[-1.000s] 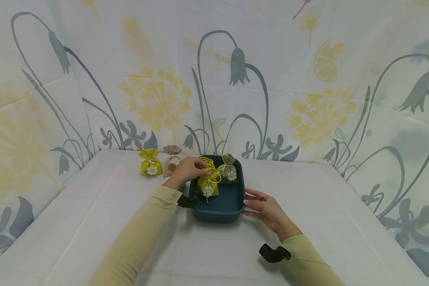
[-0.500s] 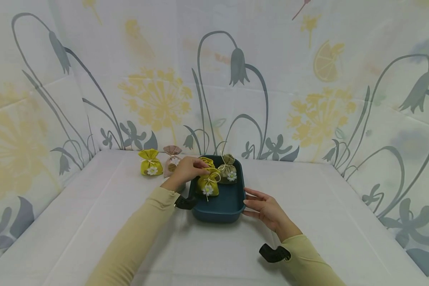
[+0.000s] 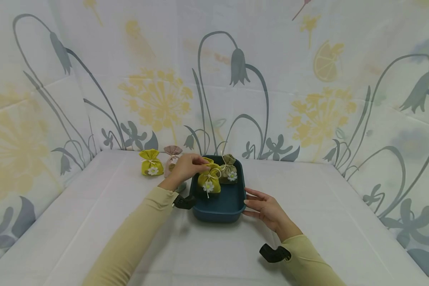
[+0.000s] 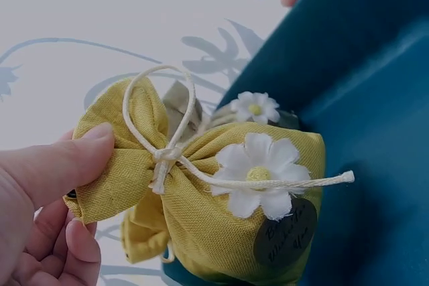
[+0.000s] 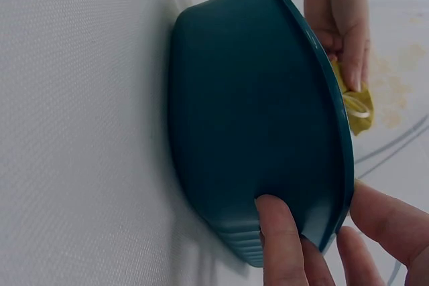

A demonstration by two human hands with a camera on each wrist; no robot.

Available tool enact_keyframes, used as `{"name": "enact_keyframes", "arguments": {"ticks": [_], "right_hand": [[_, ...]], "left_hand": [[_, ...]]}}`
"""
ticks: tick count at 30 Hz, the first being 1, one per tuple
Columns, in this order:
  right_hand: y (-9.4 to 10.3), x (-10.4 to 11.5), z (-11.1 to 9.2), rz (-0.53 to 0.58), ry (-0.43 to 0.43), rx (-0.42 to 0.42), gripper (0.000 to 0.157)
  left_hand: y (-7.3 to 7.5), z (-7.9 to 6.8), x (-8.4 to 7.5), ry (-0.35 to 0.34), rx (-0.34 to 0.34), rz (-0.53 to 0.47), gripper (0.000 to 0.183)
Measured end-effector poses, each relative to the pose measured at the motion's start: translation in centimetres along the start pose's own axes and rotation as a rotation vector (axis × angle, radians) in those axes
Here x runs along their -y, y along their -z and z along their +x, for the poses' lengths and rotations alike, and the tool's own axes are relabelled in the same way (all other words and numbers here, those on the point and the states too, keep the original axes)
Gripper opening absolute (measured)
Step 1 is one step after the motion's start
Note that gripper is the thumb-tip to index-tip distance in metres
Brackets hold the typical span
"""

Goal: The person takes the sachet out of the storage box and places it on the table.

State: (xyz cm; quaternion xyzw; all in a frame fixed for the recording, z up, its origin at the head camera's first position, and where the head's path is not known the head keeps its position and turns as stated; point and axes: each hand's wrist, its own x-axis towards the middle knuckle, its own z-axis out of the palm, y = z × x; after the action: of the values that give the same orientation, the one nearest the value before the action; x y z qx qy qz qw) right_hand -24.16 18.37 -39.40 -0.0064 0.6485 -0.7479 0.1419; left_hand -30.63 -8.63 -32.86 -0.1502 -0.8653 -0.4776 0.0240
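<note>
My left hand (image 3: 188, 169) pinches the gathered neck of a yellow drawstring pouch (image 4: 234, 199) between thumb and fingers. The pouch bears a white daisy, a cream cord and a dark round label, and hangs tilted inside the teal basin (image 3: 218, 216). Behind it shows part of another yellow pouch (image 4: 144, 232). An olive pouch (image 3: 228, 174) with a daisy stands at the basin's back right. On the basin's right side, my right hand (image 3: 266, 208) touches the outer wall and rim with extended fingers (image 5: 278, 232).
Left of the basin, a yellow pouch (image 3: 151, 163) and a pink pouch (image 3: 172, 153) stand on the white-covered table (image 3: 214, 254). A grey-green thing (image 3: 181, 186) is mostly hidden by my left wrist. A flower-printed cloth (image 3: 214, 99) hangs behind.
My left hand has raised the pinched yellow pouch slightly, moving it a little toward the back of the basin. The right hand and basin stay in place.
</note>
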Motion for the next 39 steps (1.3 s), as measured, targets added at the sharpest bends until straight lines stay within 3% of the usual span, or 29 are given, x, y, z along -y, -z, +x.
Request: {"name": "enact_keyframes", "arguments": {"ticks": [12, 16, 21, 39], "right_hand": [[-0.1, 0.0, -0.1, 0.004, -0.001, 0.002, 0.055], [-0.1, 0.0, -0.1, 0.009, 0.001, 0.009, 0.055], [-0.1, 0.0, -0.1, 0.007, 0.001, 0.012, 0.055], [-0.1, 0.2, -0.1, 0.007, -0.002, 0.001, 0.056]], "left_hand": [[1.1, -0.7, -1.8, 0.026, -0.042, 0.018, 0.02], [1.6, -1.1, -2.4, 0.016, -0.05, 0.048, 0.022], [2.6, -1.6, -2.9, -0.01, -0.051, 0.005, 0.021], [6.3, -3.8, -3.3, -0.012, -0.056, -0.046, 0.022]]}}
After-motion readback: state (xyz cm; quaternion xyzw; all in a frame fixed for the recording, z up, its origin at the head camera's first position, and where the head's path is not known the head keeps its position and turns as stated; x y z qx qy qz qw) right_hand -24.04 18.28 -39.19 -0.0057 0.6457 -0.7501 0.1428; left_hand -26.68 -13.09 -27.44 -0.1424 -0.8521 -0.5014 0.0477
